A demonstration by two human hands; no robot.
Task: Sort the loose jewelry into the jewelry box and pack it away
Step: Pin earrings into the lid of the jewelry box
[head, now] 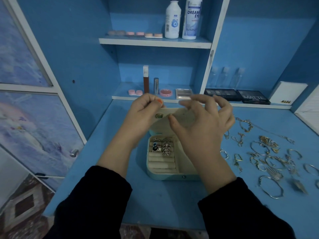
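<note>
In the middle of the blue painted desktop (155, 195), a small pale-turquoise jewelry box (172, 176) with cream lining, standing open, its cream-lined lid (163, 124) raised upright at the far side. With the left hand (143, 114), pinches the lid's top left edge between the orange-nailed thumb and curled fingers. With the right hand (203, 128), reaches over the lid's right half, fingers spread and bent, thumb tip against the lining just beside a small green-and-gold stud (170, 115); hard to tell whether gripping anything or merely touching. Next to that stud on the lining, toward the left hand, a second one like it (159, 116).

Inside the box, at the far end of the cream ring rolls (162, 164), a cluster of silver rings (163, 146), one with a dark round face. To the right of the box, spread over the desktop, loose gold and silver jewelry (272, 159): hoops, bangles, chains, small earrings, some touching.

Behind, on the low white-edged shelf (120, 97), a pink contact-lens case, a brown lip-gloss tube, a silver tube and a pink compact; further right, two dark eyeshadow palettes (252, 97). On the shelf above, two white solution bottles (172, 19).
</note>
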